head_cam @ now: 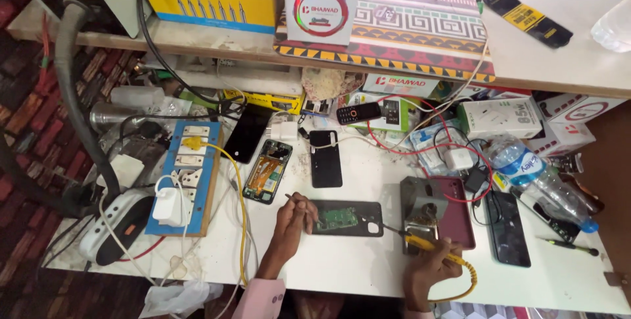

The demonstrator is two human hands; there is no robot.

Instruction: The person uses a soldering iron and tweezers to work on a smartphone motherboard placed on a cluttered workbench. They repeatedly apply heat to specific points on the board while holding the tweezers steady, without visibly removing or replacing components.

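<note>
Two hands over an opened phone, left grip clamped on tweezers, right grip on soldering iron.

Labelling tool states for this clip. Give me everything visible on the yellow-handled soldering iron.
The yellow-handled soldering iron is a slim pen-shaped tool with a plastic-looking yellow grip, a dark metal shaft and a thin tip. The right hand grips its handle. It lies at a low slant, tip pointing left, reaching the right end of the opened dark phone back near the green circuit board. A coiled yellow cord runs off its rear end. It passes in front of the grey metal stand. Whether it is hot cannot be told.
</note>
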